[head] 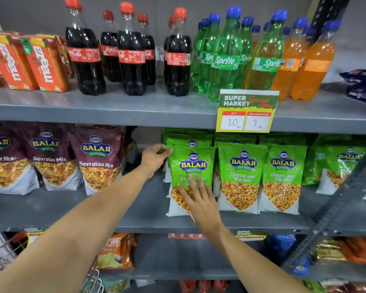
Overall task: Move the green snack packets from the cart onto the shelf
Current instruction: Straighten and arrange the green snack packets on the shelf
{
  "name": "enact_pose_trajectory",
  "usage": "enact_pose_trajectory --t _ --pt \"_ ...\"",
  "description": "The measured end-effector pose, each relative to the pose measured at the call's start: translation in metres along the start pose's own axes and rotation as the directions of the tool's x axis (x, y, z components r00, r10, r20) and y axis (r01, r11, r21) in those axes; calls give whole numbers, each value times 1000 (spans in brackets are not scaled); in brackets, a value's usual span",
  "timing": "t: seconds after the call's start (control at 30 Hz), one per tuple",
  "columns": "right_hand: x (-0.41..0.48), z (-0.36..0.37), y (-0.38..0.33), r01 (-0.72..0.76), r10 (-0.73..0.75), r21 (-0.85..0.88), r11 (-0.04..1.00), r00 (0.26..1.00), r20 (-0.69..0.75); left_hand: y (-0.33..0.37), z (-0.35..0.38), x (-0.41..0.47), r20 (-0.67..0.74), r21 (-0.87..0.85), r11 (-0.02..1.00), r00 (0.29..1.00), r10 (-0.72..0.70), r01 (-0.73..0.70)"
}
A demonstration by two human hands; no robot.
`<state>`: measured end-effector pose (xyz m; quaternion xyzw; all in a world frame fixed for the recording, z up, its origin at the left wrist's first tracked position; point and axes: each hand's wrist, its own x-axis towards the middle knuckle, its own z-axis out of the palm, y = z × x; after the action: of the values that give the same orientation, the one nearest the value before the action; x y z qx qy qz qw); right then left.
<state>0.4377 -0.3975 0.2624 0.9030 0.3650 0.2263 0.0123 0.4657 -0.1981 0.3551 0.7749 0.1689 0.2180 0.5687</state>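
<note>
A green Balaji snack packet (191,166) stands upright on the middle shelf (135,212), at the left end of a row of green packets (262,176). My left hand (155,156) pinches this packet's top left corner. My right hand (199,199) lies flat against the lower front of the same packet, fingers spread. More green packets stand behind it. A corner of the wire cart (6,254) shows at the lower left; I cannot tell what it holds.
Maroon Navratan Mix packets (97,159) fill the left of the middle shelf, with a gap between them and the green row. Cola, Sprite and orange bottles stand above. A price tag (246,111) hangs over the green row. A slanted metal brace (336,210) crosses at right.
</note>
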Motion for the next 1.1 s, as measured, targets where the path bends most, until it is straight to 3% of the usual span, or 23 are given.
enact_pose_trajectory --t 0.17,0.27,0.33,0.4,0.47,0.53,0.67,0.93,1.0,1.03,1.1 --pt "9 8 -1 -25 26 -18 1000 999 44 1 2 14 20 29 999 1000 12 -13" --pt "13 1 7 30 -30 -4 1000 998 61 -3 5 0 -79 14 1000 997 6 -5" --pt "22 -11 26 44 -42 35 998 998 -45 -13 7 -26 -94 15 1000 996 -8 9" --pt "40 -29 50 -25 52 148 989 982 -181 -37 13 -57 10 117 993 1000 -19 18" --pt "64 -47 76 -152 234 337 929 948 -217 -63 23 -85 156 261 965 986 -60 18" --pt "89 -58 100 -245 321 422 873 940 -117 -83 36 -102 183 309 950 977 -111 50" --pt "117 -68 122 -295 206 431 853 948 242 -88 46 -106 104 351 931 984 -146 101" --pt "127 -86 131 -287 135 471 834 934 331 -81 51 -101 60 438 895 990 -128 89" --pt "125 -93 140 -338 157 451 826 906 392 -76 54 -107 -20 471 882 1000 0 9" --pt "124 -97 148 -387 192 448 806 887 420 -73 56 -111 -59 519 851 990 130 -81" --pt "122 -100 167 -469 241 398 789 831 502 -64 65 -122 -48 628 722 912 407 -289"
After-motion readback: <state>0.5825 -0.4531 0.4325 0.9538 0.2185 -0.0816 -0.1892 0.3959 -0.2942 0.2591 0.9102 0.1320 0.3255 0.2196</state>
